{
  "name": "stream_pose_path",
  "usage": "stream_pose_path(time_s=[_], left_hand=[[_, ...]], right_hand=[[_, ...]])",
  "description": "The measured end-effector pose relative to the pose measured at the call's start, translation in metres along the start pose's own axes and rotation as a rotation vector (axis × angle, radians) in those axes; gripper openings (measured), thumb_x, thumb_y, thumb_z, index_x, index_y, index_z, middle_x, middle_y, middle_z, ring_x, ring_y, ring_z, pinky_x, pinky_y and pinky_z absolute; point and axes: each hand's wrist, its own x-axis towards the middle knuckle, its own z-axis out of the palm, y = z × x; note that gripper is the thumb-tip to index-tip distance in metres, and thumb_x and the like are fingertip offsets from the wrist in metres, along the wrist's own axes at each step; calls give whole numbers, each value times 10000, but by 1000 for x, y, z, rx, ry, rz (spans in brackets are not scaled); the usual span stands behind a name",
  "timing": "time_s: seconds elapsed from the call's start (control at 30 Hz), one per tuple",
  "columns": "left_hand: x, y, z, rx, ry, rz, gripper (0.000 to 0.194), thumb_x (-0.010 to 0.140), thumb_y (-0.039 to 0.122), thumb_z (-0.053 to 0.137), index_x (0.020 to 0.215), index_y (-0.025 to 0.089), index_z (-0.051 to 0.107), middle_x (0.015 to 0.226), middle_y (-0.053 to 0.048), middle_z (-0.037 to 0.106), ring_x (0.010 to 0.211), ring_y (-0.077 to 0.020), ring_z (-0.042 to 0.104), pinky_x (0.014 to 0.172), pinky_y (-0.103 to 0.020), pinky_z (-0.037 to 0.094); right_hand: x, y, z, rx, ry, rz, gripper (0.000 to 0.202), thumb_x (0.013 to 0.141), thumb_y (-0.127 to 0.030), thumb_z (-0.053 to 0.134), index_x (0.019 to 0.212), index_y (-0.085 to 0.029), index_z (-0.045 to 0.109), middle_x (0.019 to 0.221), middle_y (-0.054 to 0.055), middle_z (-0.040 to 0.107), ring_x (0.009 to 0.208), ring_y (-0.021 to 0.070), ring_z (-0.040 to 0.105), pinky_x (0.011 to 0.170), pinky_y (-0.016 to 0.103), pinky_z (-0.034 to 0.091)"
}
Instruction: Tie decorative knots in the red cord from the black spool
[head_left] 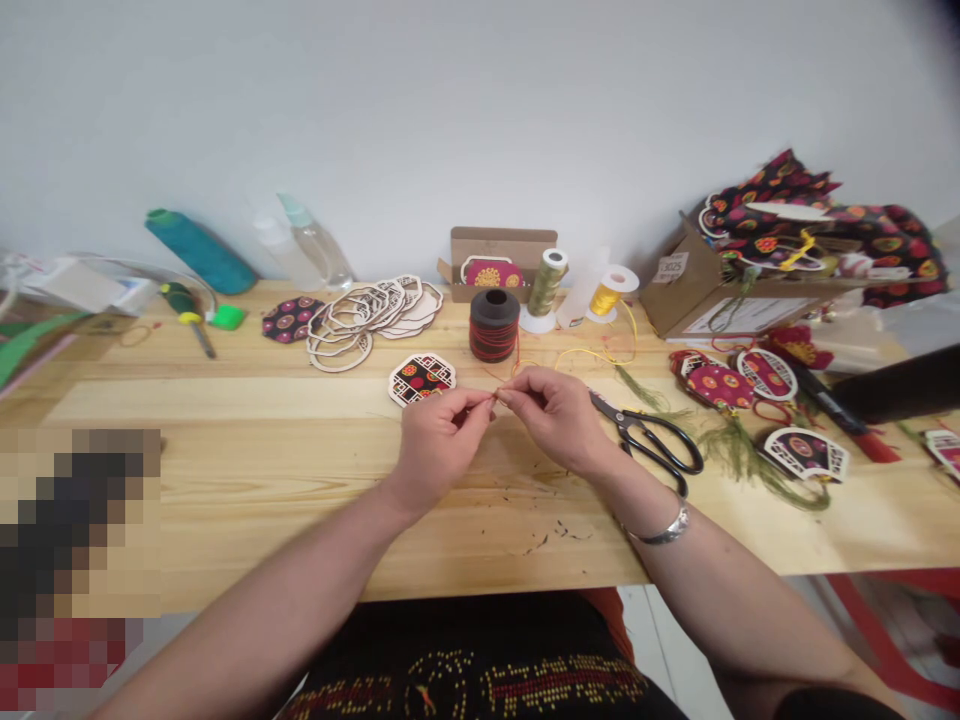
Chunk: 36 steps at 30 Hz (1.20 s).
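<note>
Both hands meet over the middle of the wooden table, fingertips pinched and almost touching. My left hand (pixel 442 440) and my right hand (pixel 553 415) are closed around something too small to make out, perhaps thread. Just behind my left hand lies a patterned fabric piece in a pale wooden frame (pixel 422 378). A dark spool wound with red thread (pixel 494 328) stands beyond the fingertips. Black-handled scissors (pixel 649 435) lie right of my right hand, partly behind the wrist.
Pale wooden frames (pixel 375 318) are heaped at the back left. Green (pixel 548 285) and yellow (pixel 613 290) thread spools stand behind. Tasselled ornaments (pixel 802 455) lie right, below a cardboard box (pixel 712 295) of fabric. A screwdriver (pixel 187 317) lies left.
</note>
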Motion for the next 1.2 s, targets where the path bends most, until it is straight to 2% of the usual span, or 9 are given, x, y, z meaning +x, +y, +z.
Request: stream_pose_path(time_s=[0.1, 0.27, 0.47, 0.67, 1.03, 1.2], left_hand=[[-1, -1, 0, 25, 29, 35, 108, 688, 169, 659, 724, 217, 748, 638, -4, 700, 567, -133, 579, 579, -233, 440], [2, 0, -2, -9, 53, 4, 91, 694, 173, 654, 712, 209, 736, 633, 0, 692, 574, -132, 578, 581, -230, 444], [4, 1, -3, -6, 48, -6, 75, 709, 180, 642, 655, 188, 694, 606, 8, 669, 547, -111, 553, 555, -212, 427], [4, 3, -3, 10, 51, -16, 90, 723, 184, 629, 646, 181, 675, 599, 9, 663, 560, -115, 570, 578, -218, 446], [7, 1, -2, 47, 55, 30, 124, 732, 185, 610, 617, 167, 655, 570, 22, 663, 544, -101, 578, 551, -198, 457], [9, 0, -3, 49, 69, 12, 119, 733, 186, 608, 630, 161, 663, 564, 21, 661, 548, -99, 585, 551, -192, 465]], right_hand=[[0, -1, 1, 37, 15, 25, 136, 793, -226, 600, 684, -163, 651, 667, 18, 648, 615, 119, 545, 597, 248, 419], [0, -2, 2, 83, -28, 60, 99, 782, -202, 607, 759, -177, 699, 765, 35, 709, 671, 139, 604, 623, 254, 444], [-2, 0, 3, 17, -68, 34, 160, 797, -196, 571, 702, -157, 694, 614, 8, 645, 563, 110, 526, 550, 234, 405], [-3, -1, 2, 20, -93, -7, 165, 807, -204, 557, 721, -158, 690, 637, 1, 644, 566, 97, 496, 542, 215, 390], [-3, -5, -2, -48, -123, -16, 198, 814, -180, 536, 655, -136, 646, 557, -25, 541, 534, 72, 415, 515, 194, 336], [-3, -4, -2, -54, -119, -24, 189, 813, -164, 537, 658, -138, 643, 571, -27, 562, 539, 66, 429, 521, 188, 338]])
